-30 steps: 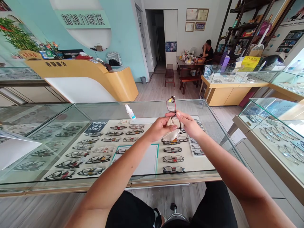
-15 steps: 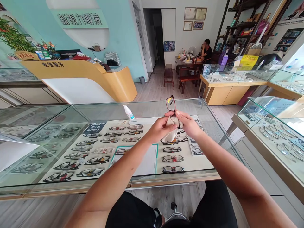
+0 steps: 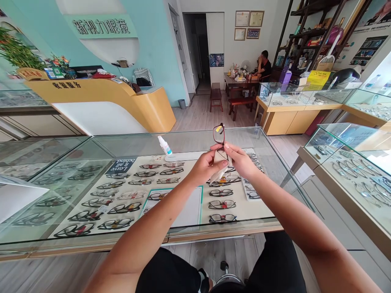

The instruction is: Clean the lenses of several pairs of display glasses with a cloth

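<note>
I hold a pair of red-framed glasses (image 3: pixel 219 134) upright above the glass display counter (image 3: pixel 128 142). One lens sticks up above my fingers; the other is wrapped in a pale cleaning cloth (image 3: pixel 218 167). My left hand (image 3: pixel 205 166) pinches the cloth around the lower lens. My right hand (image 3: pixel 240 159) is closed on the frame and cloth from the other side. Both hands touch each other over the counter's far half.
A small spray bottle (image 3: pixel 164 145) stands on the counter left of my hands. Rows of glasses (image 3: pixel 122 194) lie inside the case. More glass cases (image 3: pixel 351 162) stand to the right. A person (image 3: pixel 263 65) sits at a far table. A yellow reception desk (image 3: pixel 100 101) is at left.
The hands and glasses have stayed in nearly the same place; the fingers have shifted slightly on the cloth. The view has drifted a little.
</note>
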The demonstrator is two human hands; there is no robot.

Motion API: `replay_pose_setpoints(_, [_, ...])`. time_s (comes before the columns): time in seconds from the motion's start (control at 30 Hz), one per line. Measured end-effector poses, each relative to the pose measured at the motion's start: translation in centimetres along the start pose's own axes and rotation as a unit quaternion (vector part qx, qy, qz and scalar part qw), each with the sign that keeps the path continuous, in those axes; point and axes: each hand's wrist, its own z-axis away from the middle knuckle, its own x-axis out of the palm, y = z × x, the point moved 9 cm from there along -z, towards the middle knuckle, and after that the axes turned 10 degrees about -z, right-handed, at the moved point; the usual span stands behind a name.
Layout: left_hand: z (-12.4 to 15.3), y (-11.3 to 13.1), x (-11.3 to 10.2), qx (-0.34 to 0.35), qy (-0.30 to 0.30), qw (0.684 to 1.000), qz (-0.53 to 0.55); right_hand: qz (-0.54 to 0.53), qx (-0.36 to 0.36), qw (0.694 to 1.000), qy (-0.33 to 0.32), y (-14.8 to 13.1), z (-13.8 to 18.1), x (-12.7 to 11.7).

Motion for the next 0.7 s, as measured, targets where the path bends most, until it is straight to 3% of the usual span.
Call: replay_pose_setpoints(0.7, [-0.2,0.6,0.0,0.039,0.063,0.996,-0.052,0.096,-0.042,0.994,-0.006,-0.9,-0.1,0.5])
